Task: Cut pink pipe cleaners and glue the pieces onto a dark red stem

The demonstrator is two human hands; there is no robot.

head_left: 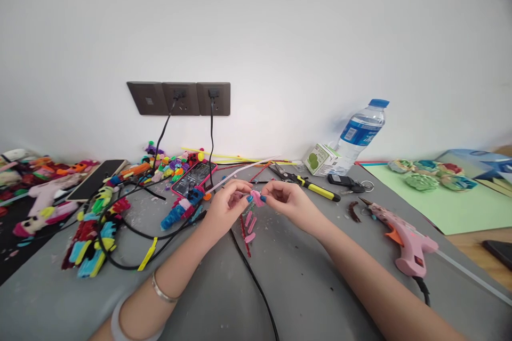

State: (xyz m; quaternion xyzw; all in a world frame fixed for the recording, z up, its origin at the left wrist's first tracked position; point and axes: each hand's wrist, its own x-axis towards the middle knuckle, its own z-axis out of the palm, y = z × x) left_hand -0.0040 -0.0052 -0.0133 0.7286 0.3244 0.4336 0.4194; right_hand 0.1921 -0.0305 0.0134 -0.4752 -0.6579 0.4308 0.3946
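Between my two hands is a small pink fuzzy pipe-cleaner piece (257,199), pinched from both sides above the grey table. My left hand (228,205) grips its left side with thumb and fingers. On the other side, my right hand (288,202) holds it between thumb and forefinger. Just below lie several short pink pieces (250,222) and a red glittery stem (245,237). A pale pink stem (244,169) stretches up behind my hands. Fingers partly hide the held piece, so its exact shape is unclear.
Yellow-handled pliers (316,187), keys (352,184), a small box (322,160) and a water bottle (362,130) stand or lie behind my right hand. A pink glue gun (412,248) rests at right. Leftward are fuzzy figures (94,242), a phone (194,178) and looping black cables (256,282).
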